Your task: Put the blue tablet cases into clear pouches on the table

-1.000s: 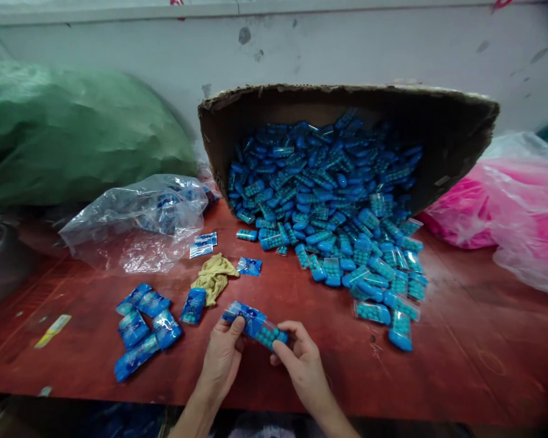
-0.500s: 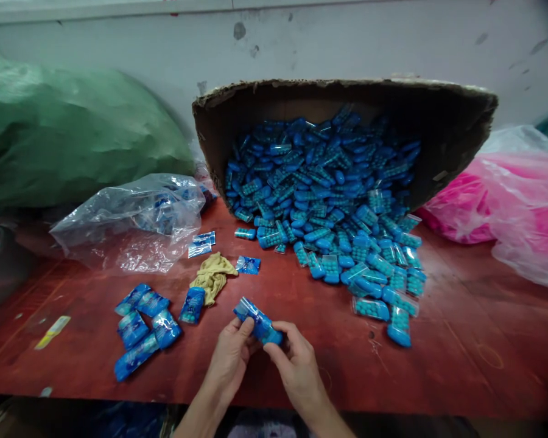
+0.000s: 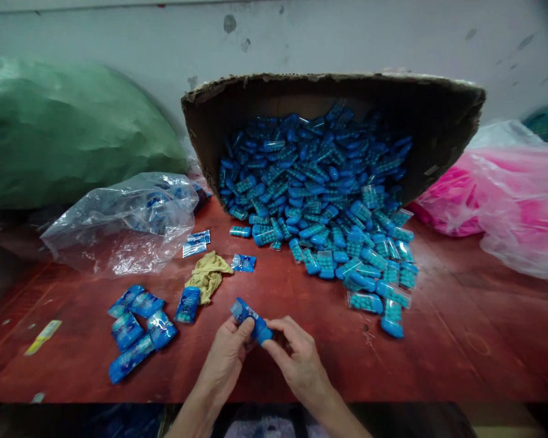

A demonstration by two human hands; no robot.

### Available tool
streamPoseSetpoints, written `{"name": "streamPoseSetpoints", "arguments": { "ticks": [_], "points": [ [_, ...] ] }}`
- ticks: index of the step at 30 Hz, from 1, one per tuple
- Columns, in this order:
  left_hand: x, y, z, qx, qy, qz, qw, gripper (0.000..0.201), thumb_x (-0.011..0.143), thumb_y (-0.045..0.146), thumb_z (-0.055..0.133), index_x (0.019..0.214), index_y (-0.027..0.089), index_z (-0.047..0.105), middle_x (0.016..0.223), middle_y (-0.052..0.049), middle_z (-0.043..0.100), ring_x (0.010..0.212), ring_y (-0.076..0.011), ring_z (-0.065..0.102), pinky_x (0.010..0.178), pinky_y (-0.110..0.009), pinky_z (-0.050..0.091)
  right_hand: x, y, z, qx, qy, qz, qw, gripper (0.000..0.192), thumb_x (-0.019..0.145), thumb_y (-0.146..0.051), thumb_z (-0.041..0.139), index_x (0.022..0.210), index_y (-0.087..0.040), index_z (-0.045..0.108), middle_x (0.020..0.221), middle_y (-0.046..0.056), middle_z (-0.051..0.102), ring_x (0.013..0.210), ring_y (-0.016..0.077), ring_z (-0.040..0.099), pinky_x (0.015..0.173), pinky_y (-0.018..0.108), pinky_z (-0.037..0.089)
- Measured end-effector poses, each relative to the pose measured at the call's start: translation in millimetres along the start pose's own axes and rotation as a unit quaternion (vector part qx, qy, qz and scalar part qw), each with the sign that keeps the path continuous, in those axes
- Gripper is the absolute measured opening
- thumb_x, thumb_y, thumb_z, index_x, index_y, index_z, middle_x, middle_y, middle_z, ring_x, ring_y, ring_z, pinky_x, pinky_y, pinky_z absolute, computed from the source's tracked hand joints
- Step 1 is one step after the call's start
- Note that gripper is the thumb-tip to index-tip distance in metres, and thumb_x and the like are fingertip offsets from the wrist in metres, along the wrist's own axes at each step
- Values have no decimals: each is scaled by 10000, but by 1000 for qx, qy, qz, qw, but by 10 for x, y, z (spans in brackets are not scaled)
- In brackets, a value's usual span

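- Blue packet (image 3: 251, 317), small and slippery-looking, sits pinched between both hands over the near edge of the red table (image 3: 461, 340); the left hand (image 3: 226, 359) closes thumb and fingers on its upper end, the right hand (image 3: 296, 359) grips its lower end.
- Risk, as I judge it: both holds are fingertip pinches on glossy film, so a twist or a tug could let the packet slide free, and it could drop off the table edge just below the grip.
- Left of the grip, a small cluster of wrapped packets (image 3: 137, 331) lies flat, with one more (image 3: 187, 304) closer in, touching a yellow rag (image 3: 207, 277).
- Beyond the grip and to its right, a heap of blue packets (image 3: 329, 207) spills from a tipped cardboard box (image 3: 338, 91) toward the hands; its nearest pieces lie near the right hand, so a wide sweep could scatter them.
- Far left of the grip: a clear plastic bag (image 3: 123, 222) and a green sack (image 3: 68, 128). Far right: pink bags (image 3: 511, 201).
- Nothing stands between the hands and the packet.
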State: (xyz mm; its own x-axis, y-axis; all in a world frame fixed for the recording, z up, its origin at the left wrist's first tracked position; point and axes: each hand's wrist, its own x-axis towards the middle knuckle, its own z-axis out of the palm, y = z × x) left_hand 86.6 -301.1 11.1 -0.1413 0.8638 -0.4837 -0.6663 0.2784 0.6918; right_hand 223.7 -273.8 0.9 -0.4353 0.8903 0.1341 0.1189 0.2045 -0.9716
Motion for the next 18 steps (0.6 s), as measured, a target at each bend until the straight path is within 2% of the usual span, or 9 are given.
{"name": "streamPoseSetpoints", "arguments": {
  "ticks": [3,6,8,10,12,15,18],
  "points": [
    [3,33,-62,1,-66,-57,996,88,725,209,598,762,136,632,708,-35,677,652,-116,609,638,-216,450,27,-15,-62,33,-20,-15,999,338,719,-228,650,1043,-260,562,875,1,552,823,147,534,772,256,432],
    [22,38,-106,-13,-120,-99,988,193,720,239,603,879,138,645,784,-66,691,742,-161,626,694,-263,457,65,30,-102,101,-60,3,993,639,637,-238,727,1207,-306,445,1143,20,481,1063,183,470,938,303,357],
    [34,21,-110,-24,-147,-115,982,250,687,259,636,903,135,649,778,-76,696,743,-177,633,687,-270,459,78,51,-116,151,-104,15,983,721,621,-253,739,1250,-322,394,1243,22,432,1134,198,428,972,324,326],
    [34,0,-97,-30,-166,-123,978,254,671,264,650,883,125,658,765,-88,699,716,-181,637,652,-261,458,80,49,-129,188,-144,22,971,714,632,-274,730,1258,-319,389,1251,24,445,1139,205,431,965,334,334],
    [19,-24,-76,-31,-171,-131,976,233,674,264,646,856,120,665,757,-95,701,686,-179,639,614,-251,453,78,33,-148,201,-159,19,966,656,650,-291,713,1238,-309,424,1223,22,475,1118,206,451,949,333,349],
    [-18,-80,-45,-44,-165,-134,976,231,673,262,650,857,123,668,752,-87,701,685,-170,639,640,-247,459,78,15,-176,174,-141,4,975,560,672,-294,691,1193,-290,486,1159,19,516,1059,198,488,924,320,367],
    [-53,-179,-14,-84,-133,-113,981,184,697,238,631,844,135,672,780,-68,702,727,-145,636,702,-231,459,71,33,-174,130,-121,5,984,459,729,-273,626,1173,-264,510,1098,24,553,997,188,518,900,317,385]
  ]
}}
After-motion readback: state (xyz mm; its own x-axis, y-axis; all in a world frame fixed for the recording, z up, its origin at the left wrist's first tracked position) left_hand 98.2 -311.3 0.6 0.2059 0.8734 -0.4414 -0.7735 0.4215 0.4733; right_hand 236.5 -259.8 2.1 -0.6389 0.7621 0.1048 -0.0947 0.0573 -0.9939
